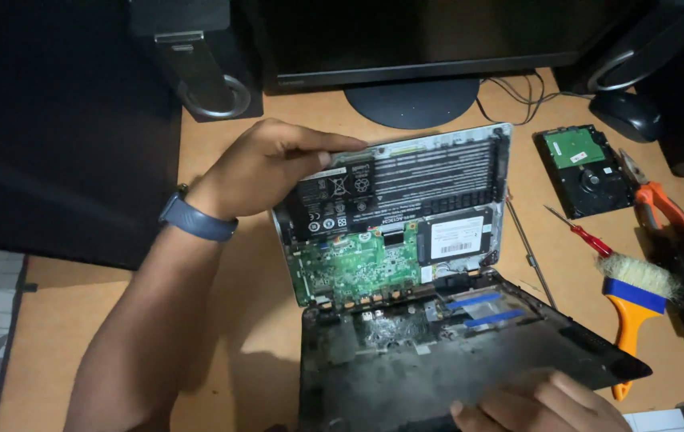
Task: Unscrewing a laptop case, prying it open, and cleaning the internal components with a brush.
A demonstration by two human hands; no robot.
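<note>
An opened laptop lies on the wooden desk. Its silver base half is tilted up and shows a black battery, a green circuit board and a small labelled drive. My left hand, with a blue wristband, grips the upper left edge of this base. The dark top cover lies flat in front, joined to the base along the middle. My right hand rests on the cover's near edge, fingers curled over it.
A red-handled screwdriver, an orange-handled brush, orange pliers and a bare hard drive lie to the right. A monitor stand, two speakers and a mouse stand behind.
</note>
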